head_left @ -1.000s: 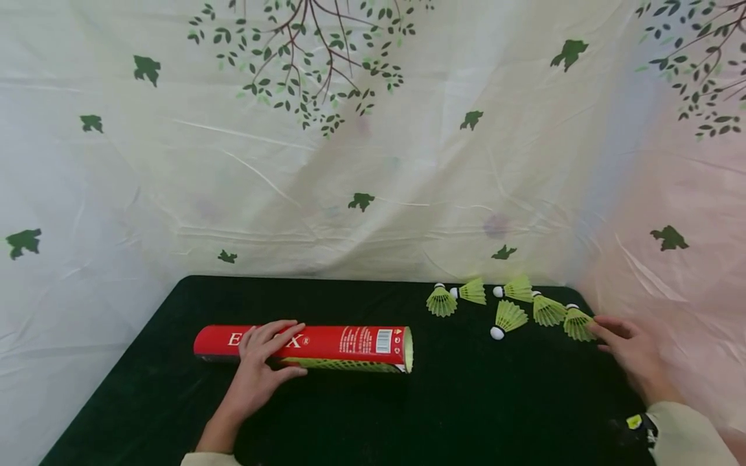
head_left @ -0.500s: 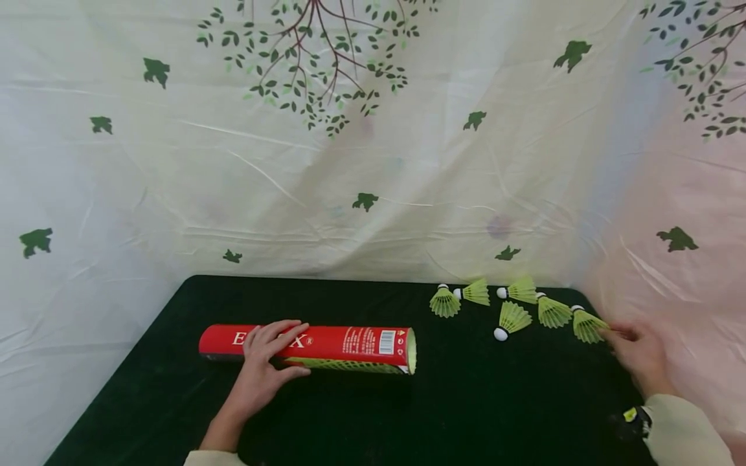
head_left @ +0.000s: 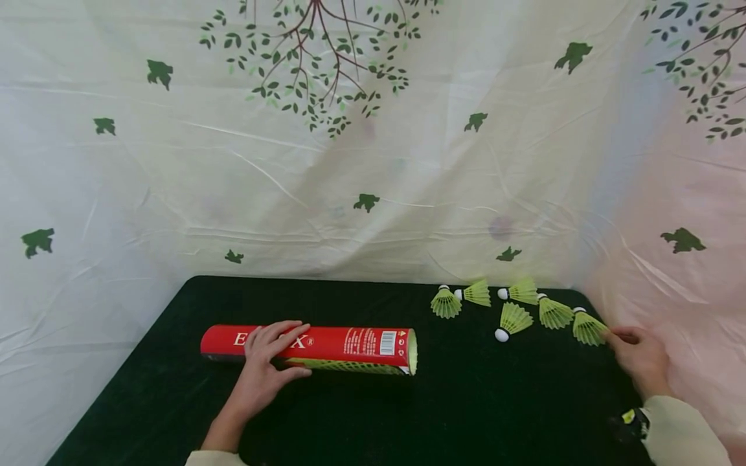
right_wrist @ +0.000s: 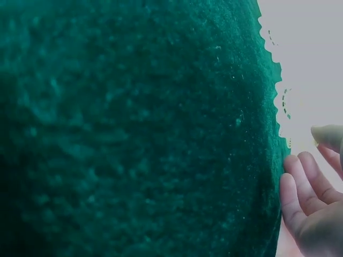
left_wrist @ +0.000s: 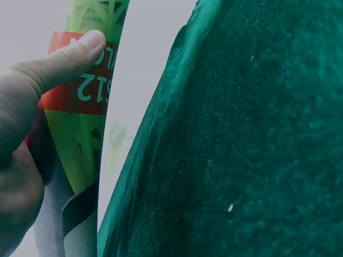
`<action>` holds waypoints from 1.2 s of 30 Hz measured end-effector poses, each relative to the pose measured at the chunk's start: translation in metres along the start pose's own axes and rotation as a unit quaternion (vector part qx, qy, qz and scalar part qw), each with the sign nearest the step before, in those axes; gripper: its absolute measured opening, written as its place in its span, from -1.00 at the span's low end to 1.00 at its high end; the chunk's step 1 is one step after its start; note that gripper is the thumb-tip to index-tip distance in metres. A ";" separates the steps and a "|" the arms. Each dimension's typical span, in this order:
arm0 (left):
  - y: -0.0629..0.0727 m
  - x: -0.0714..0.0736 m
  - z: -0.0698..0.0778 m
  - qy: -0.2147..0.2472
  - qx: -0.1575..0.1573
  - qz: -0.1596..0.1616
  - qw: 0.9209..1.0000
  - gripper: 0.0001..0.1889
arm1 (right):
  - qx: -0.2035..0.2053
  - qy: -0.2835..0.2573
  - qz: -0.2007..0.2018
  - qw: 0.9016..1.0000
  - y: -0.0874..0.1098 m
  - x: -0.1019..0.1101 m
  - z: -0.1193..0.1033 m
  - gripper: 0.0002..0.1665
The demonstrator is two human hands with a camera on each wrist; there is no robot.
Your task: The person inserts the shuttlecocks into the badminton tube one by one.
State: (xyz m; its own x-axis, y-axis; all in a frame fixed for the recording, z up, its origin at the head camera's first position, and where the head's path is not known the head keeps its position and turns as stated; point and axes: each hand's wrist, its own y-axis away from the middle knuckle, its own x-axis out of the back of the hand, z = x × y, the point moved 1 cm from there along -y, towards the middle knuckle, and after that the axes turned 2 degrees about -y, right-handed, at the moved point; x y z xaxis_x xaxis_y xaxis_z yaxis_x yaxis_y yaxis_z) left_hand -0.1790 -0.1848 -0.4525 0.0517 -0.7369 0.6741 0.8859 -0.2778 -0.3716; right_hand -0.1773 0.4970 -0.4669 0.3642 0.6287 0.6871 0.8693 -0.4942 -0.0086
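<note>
Head: end shuttlecock [head_left: 588, 327] swung rightward with right hand [head_left: 641, 359], lower right, fingers pinching its edge; that edge-only hold might slip. Left wrist: left hand [left_wrist: 19, 123], fingers clamped round red tube [left_wrist: 75, 142], upper left. Right wrist: contact washed out.

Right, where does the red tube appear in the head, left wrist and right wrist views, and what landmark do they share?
Head: the red tube lies left of centre, under the left hand.
Left wrist: up the left side, partly covered by that hand.
Right wrist: not in it.
Shared landmark: the green cloth.
</note>
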 end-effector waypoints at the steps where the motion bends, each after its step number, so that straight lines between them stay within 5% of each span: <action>1: 0.000 0.000 0.000 -0.001 0.000 0.000 1.000 -0.14 | 0.002 -0.001 0.005 1.000 0.001 0.000 0.000 -0.38; 20: -0.004 0.000 -0.002 0.001 0.001 0.002 1.000 -0.14 | -0.044 -0.157 0.043 0.986 0.015 -0.005 -0.005 -0.82; 28: -0.004 0.000 -0.003 0.002 0.000 0.001 1.000 -0.14 | -0.011 -0.295 0.042 0.955 0.033 -0.019 -0.022 -0.72; 36: -0.004 0.001 -0.002 0.005 0.002 0.000 1.000 -0.14 | 0.023 -0.360 0.022 0.932 0.051 -0.030 -0.047 -0.83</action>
State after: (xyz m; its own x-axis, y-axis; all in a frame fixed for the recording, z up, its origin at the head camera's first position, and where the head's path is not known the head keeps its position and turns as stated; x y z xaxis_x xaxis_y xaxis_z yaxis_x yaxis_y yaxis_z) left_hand -0.1838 -0.1858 -0.4520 0.0463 -0.7432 0.6675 0.8880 -0.2754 -0.3682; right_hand -0.1592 0.4246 -0.4534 0.5150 0.8569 0.0191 0.8558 -0.5129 -0.0668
